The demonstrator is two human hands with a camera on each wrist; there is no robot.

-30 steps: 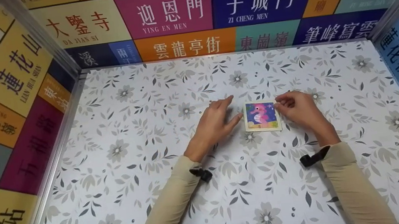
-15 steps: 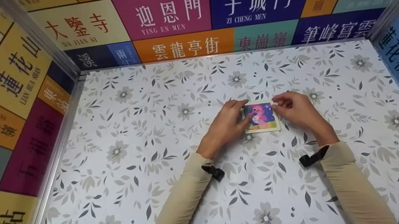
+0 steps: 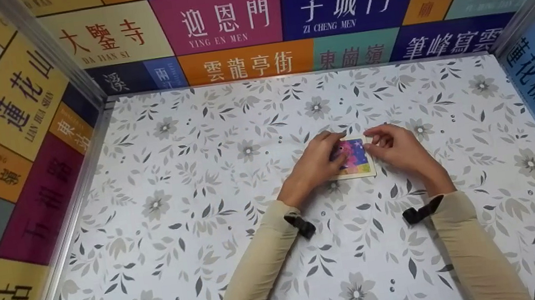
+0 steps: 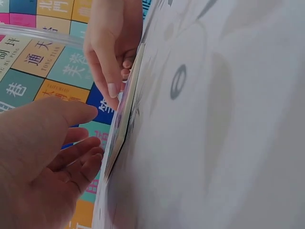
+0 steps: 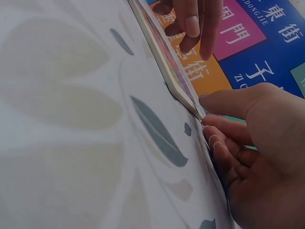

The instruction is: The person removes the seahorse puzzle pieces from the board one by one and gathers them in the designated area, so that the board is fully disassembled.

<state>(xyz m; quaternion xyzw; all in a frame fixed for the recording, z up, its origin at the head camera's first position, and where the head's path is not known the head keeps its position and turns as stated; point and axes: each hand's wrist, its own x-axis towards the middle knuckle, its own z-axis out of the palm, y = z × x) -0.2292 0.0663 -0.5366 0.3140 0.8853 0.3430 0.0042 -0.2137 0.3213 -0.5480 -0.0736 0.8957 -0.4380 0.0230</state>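
A small square picture board (image 3: pixel 358 158) with a pale rim lies flat on the patterned tabletop. It shows a pink seahorse on blue and yellow. My left hand (image 3: pixel 314 166) reaches over its left part and hides much of the seahorse. In the left wrist view, the fingers of that hand (image 4: pixel 43 152) are loosely bent, with a gap between thumb and fingers and nothing held. At the upper right edge, my right hand (image 3: pixel 398 147) pinches the board between thumb and forefinger; the right wrist view shows these fingertips at the corner of the board (image 5: pixel 164 62).
White tabletop covering (image 3: pixel 184 266) with grey flowers and leaves surrounds the board. Upright panels with coloured lettering stand behind (image 3: pixel 223 17), at the left (image 3: pixel 14 175) and at the right. Dark camera mounts (image 3: pixel 300 225) sit at both sleeve cuffs.
My left hand has moved right, from beside the board to over its left part, covering more of the picture. My right hand stays at the right edge. The board has hardly moved.
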